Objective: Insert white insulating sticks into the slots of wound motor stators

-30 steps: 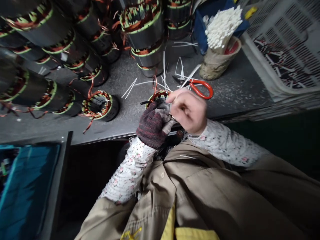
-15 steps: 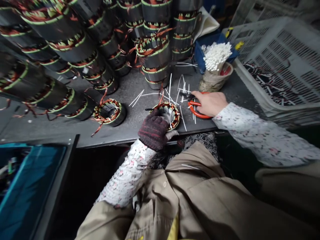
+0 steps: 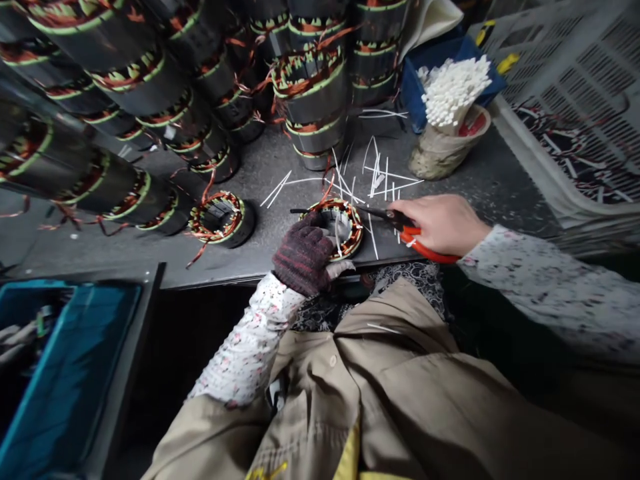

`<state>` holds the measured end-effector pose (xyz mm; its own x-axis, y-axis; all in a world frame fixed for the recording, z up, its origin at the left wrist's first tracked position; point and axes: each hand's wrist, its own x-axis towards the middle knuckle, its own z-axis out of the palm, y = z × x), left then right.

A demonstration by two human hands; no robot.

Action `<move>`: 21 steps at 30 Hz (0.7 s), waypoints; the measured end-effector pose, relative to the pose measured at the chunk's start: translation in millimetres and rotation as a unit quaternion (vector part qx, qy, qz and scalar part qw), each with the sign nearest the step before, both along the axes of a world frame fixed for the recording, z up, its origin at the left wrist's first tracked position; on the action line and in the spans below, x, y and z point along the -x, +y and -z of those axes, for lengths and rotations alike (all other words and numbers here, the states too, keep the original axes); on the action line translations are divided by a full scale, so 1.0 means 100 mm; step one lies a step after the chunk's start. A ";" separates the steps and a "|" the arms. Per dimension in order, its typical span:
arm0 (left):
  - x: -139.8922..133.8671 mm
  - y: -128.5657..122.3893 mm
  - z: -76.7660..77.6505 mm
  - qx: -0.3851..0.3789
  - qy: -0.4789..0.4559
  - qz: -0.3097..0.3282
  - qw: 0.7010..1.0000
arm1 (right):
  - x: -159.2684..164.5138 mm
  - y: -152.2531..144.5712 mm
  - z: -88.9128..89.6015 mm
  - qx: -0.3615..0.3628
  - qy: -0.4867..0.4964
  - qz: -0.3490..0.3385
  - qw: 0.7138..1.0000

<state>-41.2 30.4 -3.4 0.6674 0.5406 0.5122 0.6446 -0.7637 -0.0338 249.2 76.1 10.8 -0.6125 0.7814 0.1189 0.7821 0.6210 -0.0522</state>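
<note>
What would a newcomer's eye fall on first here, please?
Probably the red-handled cutters in the right hand, beside the wound ring that the gloved left hand holds. Stacks of similar rings crowd the upper left, and bundled white strips stand in a holder at the upper right.

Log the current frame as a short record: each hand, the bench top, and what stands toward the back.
Left hand: gloved, gripping the wire-wound ring
Right hand: bare, holding red-handled cutters
Cutter tips: close to the ring's right edge; contact unclear
Bench: loose white strips; a second wound ring at left
Back: stacked rings; cup of white-tipped strips
</note>
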 end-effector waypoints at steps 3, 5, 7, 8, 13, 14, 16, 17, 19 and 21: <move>0.00 -0.02 -0.02 0.029 0.016 -0.024 0.999 | -0.10 -0.05 -0.05 0.005 -0.024 -0.044 0.999; 0.01 -0.03 -0.04 0.029 0.008 -0.020 0.999 | -0.11 -0.09 -0.09 0.005 -0.042 -0.047 0.998; 0.01 -0.03 -0.04 0.028 -0.008 -0.001 1.000 | -0.08 -0.13 -0.13 0.006 -0.046 -0.047 0.998; 0.01 -0.03 -0.04 0.035 -0.015 0.008 0.999 | -0.05 -0.15 -0.15 0.005 -0.045 -0.056 0.997; 0.03 0.02 0.03 0.065 -0.013 0.002 0.998 | 0.10 -0.22 -0.27 -0.029 -0.077 -0.145 0.986; 0.04 0.03 0.05 0.064 -0.012 0.001 0.998 | 0.12 -0.22 -0.28 -0.029 -0.090 -0.150 0.984; 0.04 0.04 0.08 0.053 -0.009 0.000 0.999 | 0.13 -0.22 -0.27 -0.016 -0.106 -0.146 0.984; 0.05 0.05 0.09 0.045 -0.005 -0.003 0.999 | 0.12 -0.21 -0.26 -0.009 -0.105 -0.141 0.984; 0.05 0.05 0.11 0.029 0.004 -0.013 0.999 | 0.10 -0.20 -0.24 -0.005 -0.090 -0.136 0.987; 0.05 0.05 0.12 0.025 0.006 -0.020 0.999 | 0.08 -0.19 -0.23 -0.017 -0.071 -0.138 0.988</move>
<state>-45.9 35.8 -15.5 0.6508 0.5916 0.4759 0.6743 -0.7384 -0.0043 241.3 56.9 33.6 -0.8141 0.5794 0.0404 0.5807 0.8111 0.0702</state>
